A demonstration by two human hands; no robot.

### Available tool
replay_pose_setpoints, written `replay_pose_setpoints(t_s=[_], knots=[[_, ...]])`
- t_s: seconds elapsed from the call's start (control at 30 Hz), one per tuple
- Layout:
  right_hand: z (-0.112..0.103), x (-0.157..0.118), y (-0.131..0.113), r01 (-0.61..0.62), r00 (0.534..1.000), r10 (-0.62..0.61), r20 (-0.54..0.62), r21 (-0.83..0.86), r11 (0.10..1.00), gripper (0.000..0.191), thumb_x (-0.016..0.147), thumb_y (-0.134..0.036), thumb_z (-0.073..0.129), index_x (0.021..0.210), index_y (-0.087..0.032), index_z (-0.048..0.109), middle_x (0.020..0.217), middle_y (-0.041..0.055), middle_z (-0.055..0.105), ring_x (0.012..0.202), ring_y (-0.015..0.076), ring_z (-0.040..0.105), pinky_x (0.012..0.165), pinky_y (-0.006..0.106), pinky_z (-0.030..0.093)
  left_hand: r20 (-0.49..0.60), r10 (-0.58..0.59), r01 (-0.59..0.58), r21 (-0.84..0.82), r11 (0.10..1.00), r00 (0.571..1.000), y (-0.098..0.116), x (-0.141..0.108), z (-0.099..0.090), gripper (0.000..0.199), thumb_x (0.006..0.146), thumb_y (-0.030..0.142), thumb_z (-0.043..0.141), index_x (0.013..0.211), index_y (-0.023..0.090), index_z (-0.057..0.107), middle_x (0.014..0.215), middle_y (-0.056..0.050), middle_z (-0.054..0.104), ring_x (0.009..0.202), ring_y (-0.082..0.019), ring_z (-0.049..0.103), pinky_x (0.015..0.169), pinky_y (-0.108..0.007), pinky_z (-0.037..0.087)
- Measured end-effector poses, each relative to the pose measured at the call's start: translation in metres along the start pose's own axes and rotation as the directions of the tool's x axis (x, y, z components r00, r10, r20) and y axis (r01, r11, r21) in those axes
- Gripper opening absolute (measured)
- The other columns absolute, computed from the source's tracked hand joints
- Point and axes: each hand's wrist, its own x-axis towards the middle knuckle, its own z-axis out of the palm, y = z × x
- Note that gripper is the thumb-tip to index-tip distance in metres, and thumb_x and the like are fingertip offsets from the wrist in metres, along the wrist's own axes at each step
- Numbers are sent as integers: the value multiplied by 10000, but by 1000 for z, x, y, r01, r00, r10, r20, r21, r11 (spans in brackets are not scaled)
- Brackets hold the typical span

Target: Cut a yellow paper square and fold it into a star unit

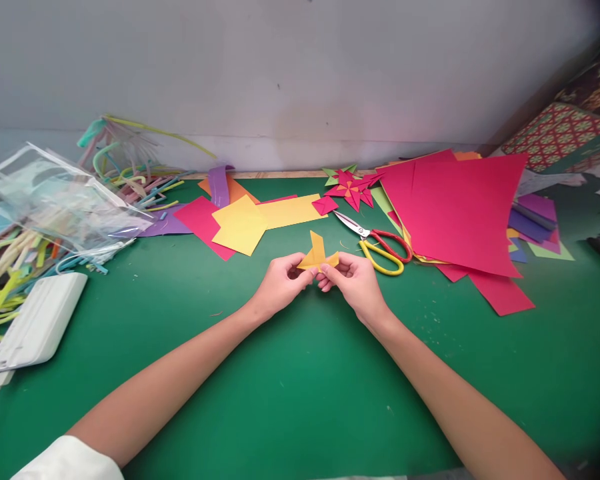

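A small folded piece of yellow-orange paper (317, 251) is held between both hands above the green table, one pointed strip of it standing up. My left hand (284, 283) pinches its left side between thumb and fingers. On the right side, my right hand (353, 280) grips it in the same way, the two thumbs close together. Scissors (364, 233) with one red and one yellow handle lie open just beyond my right hand. Behind the hands are yellow paper pieces (240, 225), a small red folded piece (325, 205) and a red and green paper star (349, 189).
Large red sheets (455, 213) are stacked at the right, with coloured scraps (535, 220) beyond. At the left are pipe cleaners (10, 287), a clear plastic bag (65, 200) and a white device (40, 320) with a cable. A grey wall (230, 73) rises behind the green table (280, 400).
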Motion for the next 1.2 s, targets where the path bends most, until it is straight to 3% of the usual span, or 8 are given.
replay_pose_setpoints(t_s=[0.67,0.9,1.2], knots=[[1,1,-1,-11,1000,10,20,34,999,325,807,-478,817,877,-167,750,754,45,742,659,186,701,619,316,620,-24,14,-14,13,1000,1000,1,0,-1,262,942,431,631,885,174,629,795,0,603,665,-125,536,591,-235,433],[4,-1,-1,-55,997,55,46,21,998,332,796,-486,827,854,-170,743,743,46,744,645,184,698,629,317,618,-88,28,-26,25,999,996,5,-3,-2,305,980,457,591,830,191,595,655,35,523,567,-110,471,545,-242,392],[6,-1,0,-69,996,66,55,62,996,331,794,-469,836,890,-162,755,765,49,751,675,182,704,636,303,616,-130,14,-13,11,1000,991,3,-4,-2,300,973,439,612,809,188,601,629,36,521,557,-110,466,533,-245,374]])
